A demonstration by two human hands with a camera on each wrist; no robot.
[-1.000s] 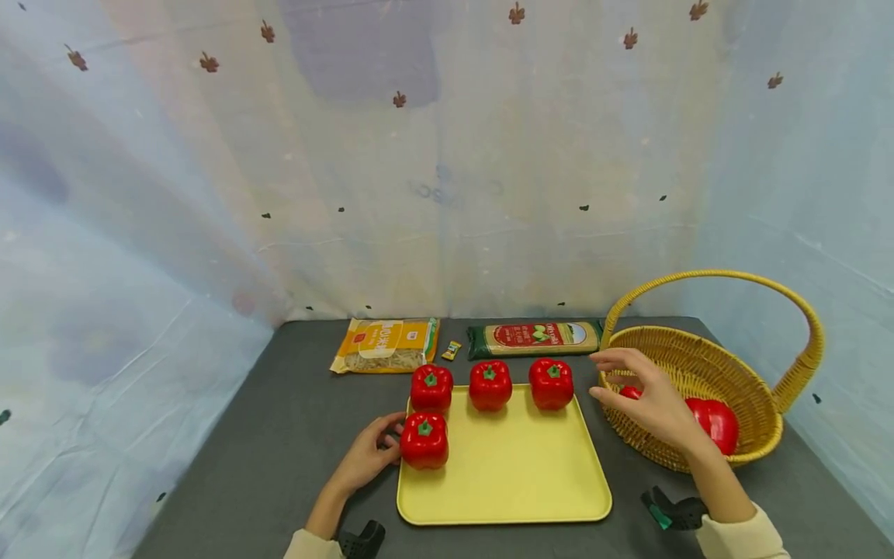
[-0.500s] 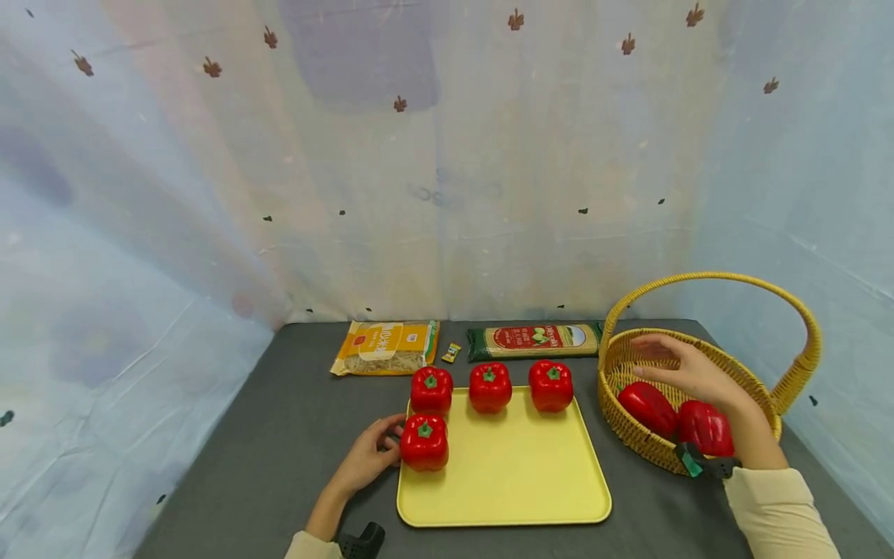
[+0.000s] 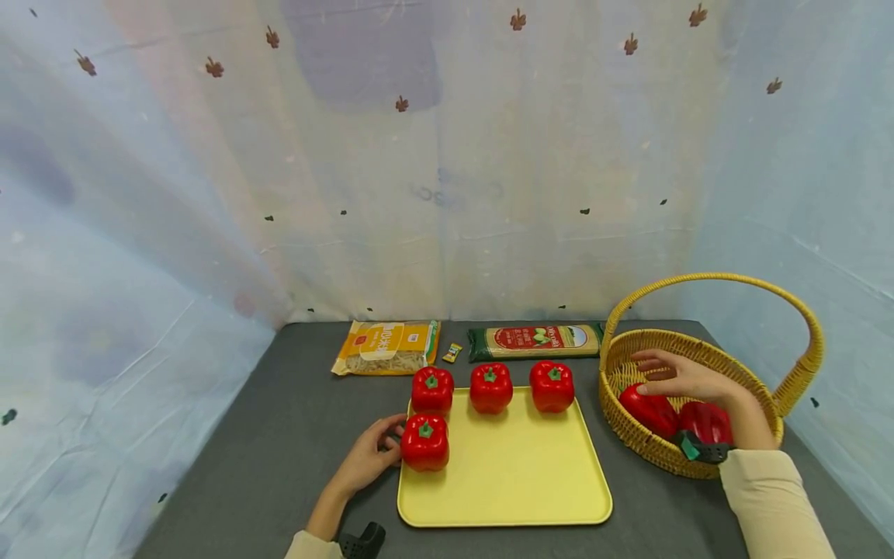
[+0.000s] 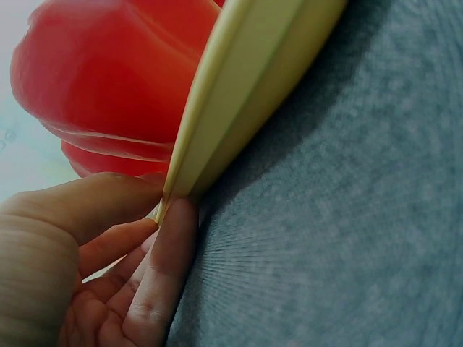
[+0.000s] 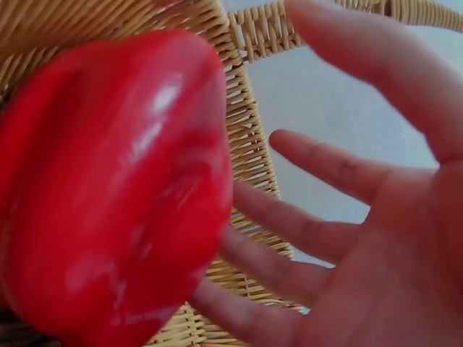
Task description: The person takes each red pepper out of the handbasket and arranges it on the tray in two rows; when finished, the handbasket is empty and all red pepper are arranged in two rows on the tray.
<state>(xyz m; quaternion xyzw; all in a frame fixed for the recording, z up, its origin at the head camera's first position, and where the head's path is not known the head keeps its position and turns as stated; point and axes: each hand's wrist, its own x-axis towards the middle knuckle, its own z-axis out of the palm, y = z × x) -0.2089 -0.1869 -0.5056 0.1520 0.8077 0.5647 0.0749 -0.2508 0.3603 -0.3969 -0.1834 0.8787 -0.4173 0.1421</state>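
- i'm facing a dark grey worktop (image 3: 265,435), its surface matt, with pale bluish sheeting (image 3: 447,155) hung behind it and down both sides; the sheeting is creased and dotted with brown leaf shapes and small dark marks.
- a yellow tray (image 3: 524,466) lies flat on the worktop. on it are four glossy red bell peppers (image 3: 491,388) with green stems: three along the far edge and one in front of the leftmost.
- to the right stands a wicker basket (image 3: 639,439) with a tall arched handle (image 3: 712,276); two more red peppers (image 3: 653,414) lie inside.
- towards the back, a yellow food bag (image 3: 386,347) carries pale characters on an orange-yellow panel, too small for me to read.
- beside it is a tiny yellow sachet (image 3: 452,352), its print unreadable too.
- further right, a long packet (image 3: 535,341) has green ends and a red label with white lettering and a green picture; i can't make out the brand.
- the left hand (image 3: 370,450) is at the tray's left edge. the left wrist view shows what the head view hides: thumb and finger pinching the rim from either side, right by a pepper.
- the right hand (image 3: 687,380) is over the basket, beside the left-hand pepper there. the right wrist view shows its fingers spread apart, gripping nothing; i can't tell whether the fingertips touch the pepper.
- black devices (image 3: 704,450) sit at both wrists, below pale cream sleeves (image 3: 775,497).
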